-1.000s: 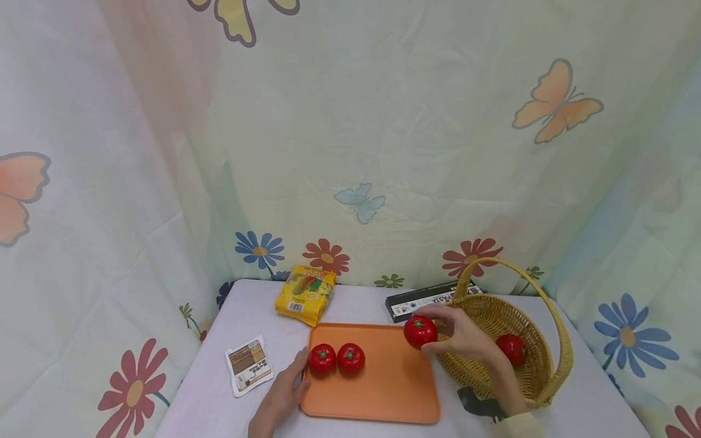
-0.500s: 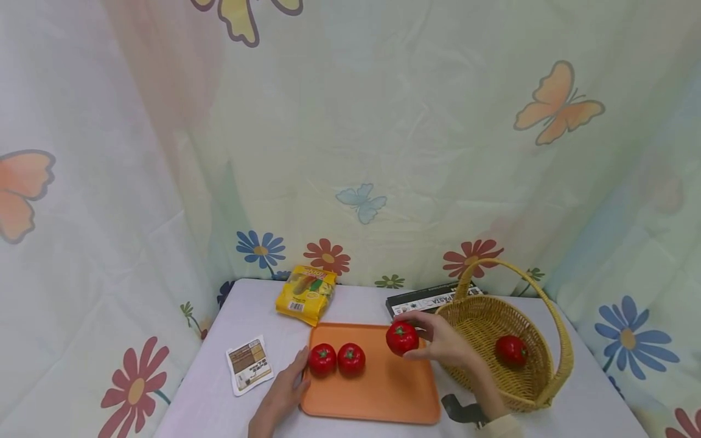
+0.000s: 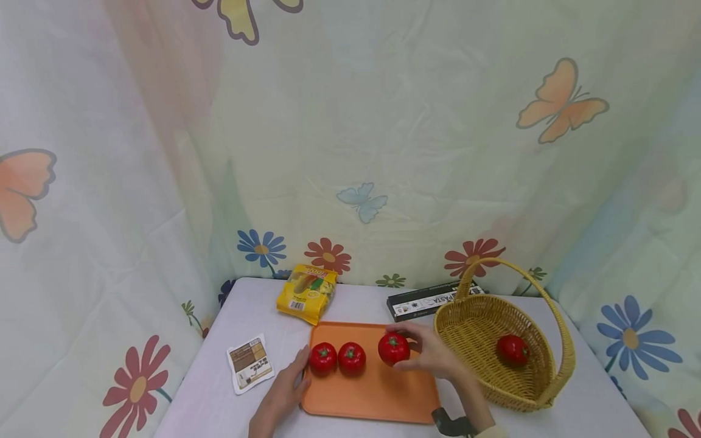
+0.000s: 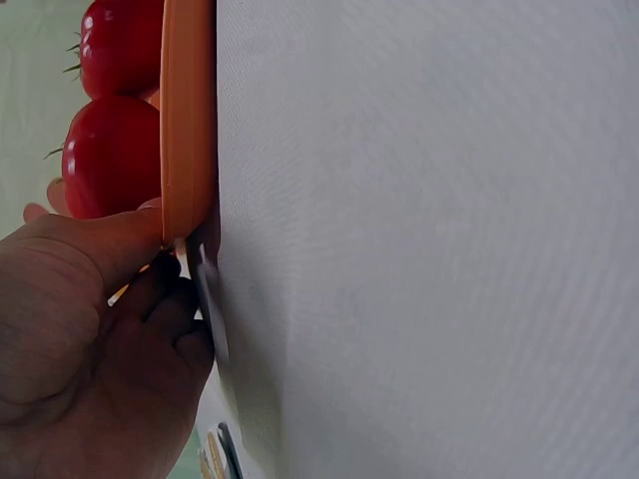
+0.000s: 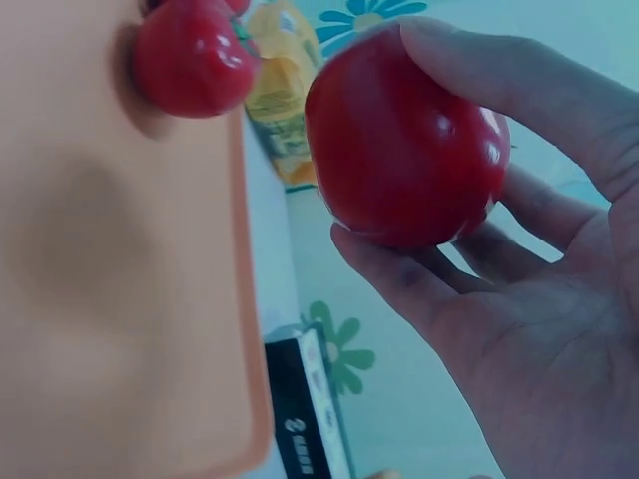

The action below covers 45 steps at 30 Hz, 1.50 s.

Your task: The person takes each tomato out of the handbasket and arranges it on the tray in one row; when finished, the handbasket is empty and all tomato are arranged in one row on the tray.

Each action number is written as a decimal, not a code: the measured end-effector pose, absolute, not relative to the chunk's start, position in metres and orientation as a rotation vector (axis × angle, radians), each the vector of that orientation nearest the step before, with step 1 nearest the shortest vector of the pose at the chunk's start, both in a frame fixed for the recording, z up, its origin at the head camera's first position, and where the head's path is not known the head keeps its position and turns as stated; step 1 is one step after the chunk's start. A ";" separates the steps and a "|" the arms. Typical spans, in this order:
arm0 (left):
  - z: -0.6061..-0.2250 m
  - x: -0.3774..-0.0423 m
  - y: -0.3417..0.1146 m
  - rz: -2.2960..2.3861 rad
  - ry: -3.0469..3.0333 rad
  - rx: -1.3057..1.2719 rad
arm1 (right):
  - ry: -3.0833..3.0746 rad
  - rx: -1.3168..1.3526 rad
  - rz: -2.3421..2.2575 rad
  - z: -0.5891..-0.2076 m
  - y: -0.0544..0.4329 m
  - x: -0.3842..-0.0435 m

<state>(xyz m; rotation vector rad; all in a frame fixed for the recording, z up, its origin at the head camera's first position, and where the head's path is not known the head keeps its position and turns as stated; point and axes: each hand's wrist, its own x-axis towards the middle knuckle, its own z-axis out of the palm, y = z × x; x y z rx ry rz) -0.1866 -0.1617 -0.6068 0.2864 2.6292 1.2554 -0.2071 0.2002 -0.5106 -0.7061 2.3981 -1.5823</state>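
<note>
My right hand (image 3: 429,353) grips a red tomato (image 3: 394,348) between thumb and fingers. In the right wrist view this tomato (image 5: 404,140) is held clear of the orange tray (image 5: 200,329), whose surface carries a shadow. Two more red tomatoes, one left (image 3: 323,358) and one right (image 3: 352,358), sit side by side near the left edge of the tray (image 3: 378,401). My left hand (image 3: 282,389) holds that left edge; the left wrist view shows the thumb at the tray's rim (image 4: 188,150) and other fingers curled beside it.
Right of the tray stands a wicker basket (image 3: 471,331) with a tall handle and one tomato (image 3: 513,350) inside. A black pasta box (image 3: 421,301) lies behind. Farther left are a yellow packet (image 3: 306,293) and a flat white-and-brown pouch (image 3: 249,364). A patterned curtain encloses the table.
My right hand has carried its tomato leftward and lower, from the tray's right back corner toward the two tomatoes. My left hand has stayed at the tray's left edge.
</note>
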 end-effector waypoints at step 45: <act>-0.609 -0.187 -0.163 1.283 2.617 0.294 | 2.708 -0.434 -1.515 -0.583 0.155 -0.208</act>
